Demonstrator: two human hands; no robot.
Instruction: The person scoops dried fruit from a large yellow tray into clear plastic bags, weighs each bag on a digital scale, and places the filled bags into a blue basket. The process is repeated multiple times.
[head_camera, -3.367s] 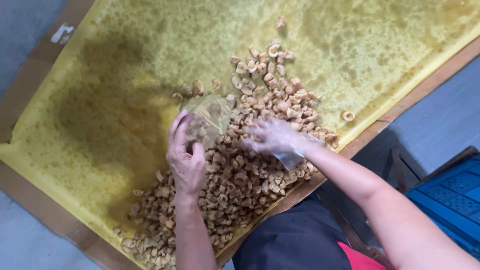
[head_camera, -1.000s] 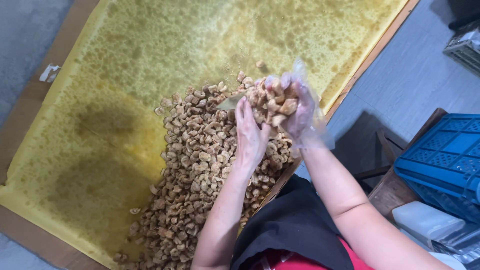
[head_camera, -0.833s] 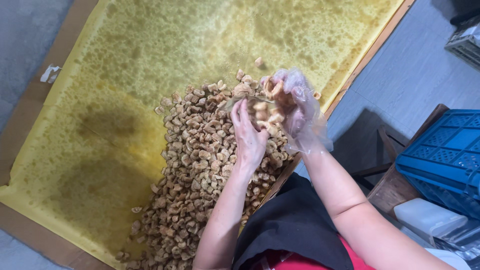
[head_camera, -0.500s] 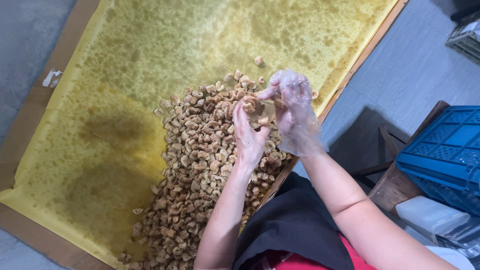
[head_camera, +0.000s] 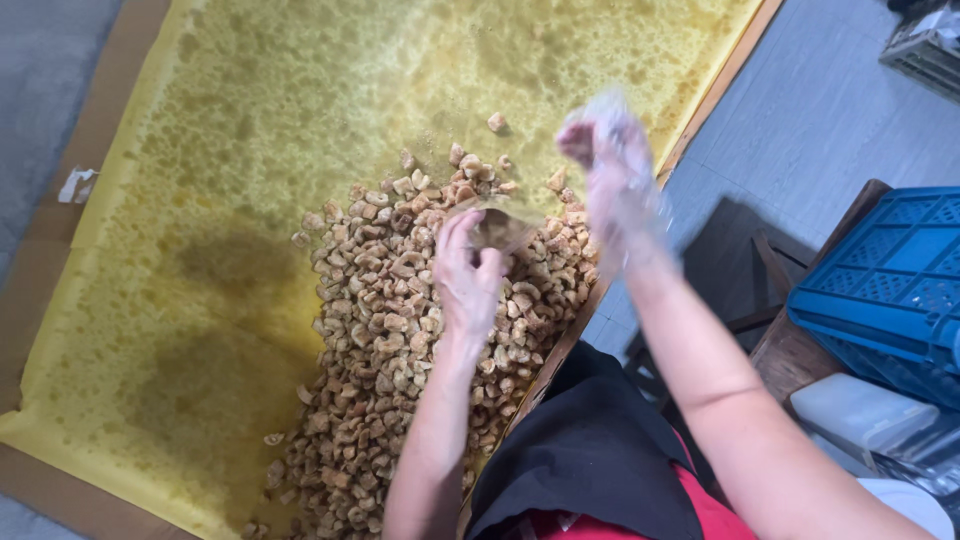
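A heap of small golden-brown fried snack pieces (head_camera: 390, 330) lies on oil-stained yellow paper (head_camera: 250, 150). My left hand (head_camera: 468, 272) rests on the heap and pinches a small clear plastic bag (head_camera: 497, 226) with a few pieces inside. My right hand (head_camera: 612, 170) wears a thin clear glove. It hangs above the heap's right edge, just right of the bag, and is blurred by motion. I see no pieces in it, and its fingers look partly curled.
The paper lies on brown cardboard (head_camera: 60, 250) on a low surface. A blue plastic crate (head_camera: 890, 290) and a white container (head_camera: 850, 405) stand at the right over a grey floor (head_camera: 820, 110). A dark stool frame (head_camera: 750, 270) is beside the crate.
My gloved right hand held a handful of pieces over the bag, then lifted up and to the right without them. My left hand stays on the bag.
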